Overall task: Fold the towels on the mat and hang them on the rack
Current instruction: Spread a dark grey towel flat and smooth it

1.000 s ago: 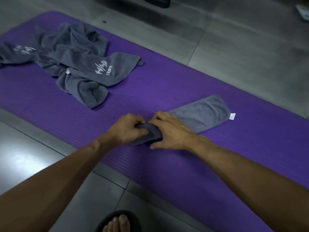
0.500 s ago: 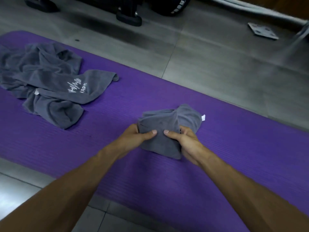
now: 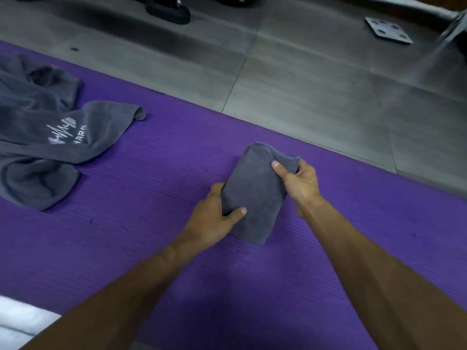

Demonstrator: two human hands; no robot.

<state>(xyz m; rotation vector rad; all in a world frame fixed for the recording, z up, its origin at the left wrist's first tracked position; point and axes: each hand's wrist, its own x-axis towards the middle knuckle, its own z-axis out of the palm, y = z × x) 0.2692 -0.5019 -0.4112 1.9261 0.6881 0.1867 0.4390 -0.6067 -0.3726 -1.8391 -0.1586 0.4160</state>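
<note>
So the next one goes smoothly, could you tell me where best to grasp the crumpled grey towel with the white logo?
Probably its free corner, approached from the right: it juts out flat from the crumpled grey towel onto bare mat, clear of the bunched folds.

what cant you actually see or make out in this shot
- Rack: not identifiable in the head view.
- Left hand fingers: under the folded towel; only the thumb shows.
- Right hand fingers: behind the towel's far end.
- Towel pile: cut off by the left edge; its white lettering only partly readable.
</note>
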